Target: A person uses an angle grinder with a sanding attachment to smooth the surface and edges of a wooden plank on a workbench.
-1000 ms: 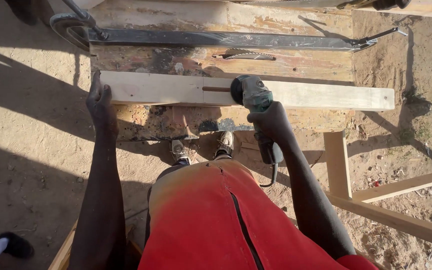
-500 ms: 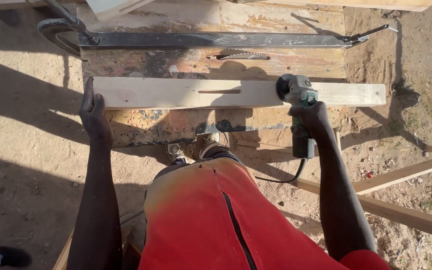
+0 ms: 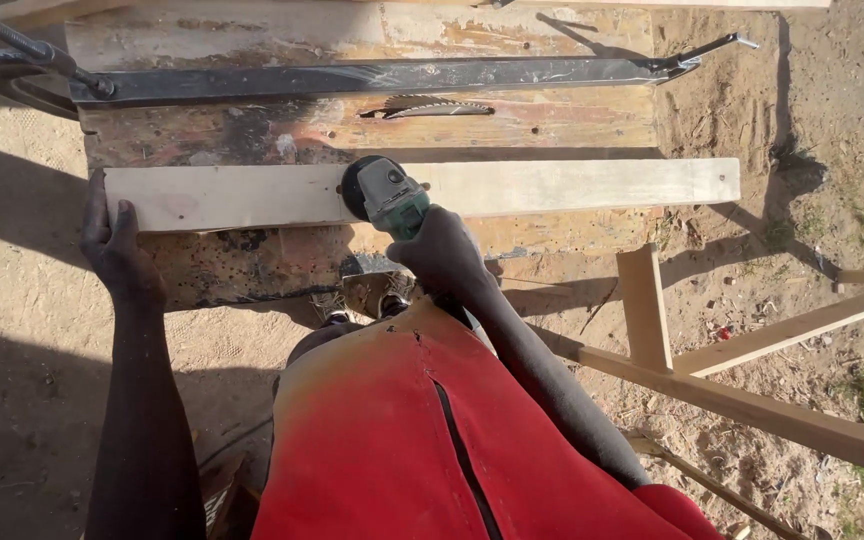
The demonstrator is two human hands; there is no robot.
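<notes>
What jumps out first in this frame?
The right hand grips a green angle grinder, its disc on the middle of a pale wooden plank lying across a worn table. The left hand braces the plank's left end. Behind, a toothed saw blade pokes from the tabletop.

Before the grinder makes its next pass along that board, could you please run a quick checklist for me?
1. Left hand steadying the end of the board: ok.
2. Right hand with a full grip on the angle grinder: ok.
3. Left-hand fingers apart from the grinder disc: ok.
4. Board lying flat on the worn table: ok.
5. Exposed saw blade in the table, apart from both hands: ok.
6. Grinder cord routing: cannot tell, hidden.
</notes>
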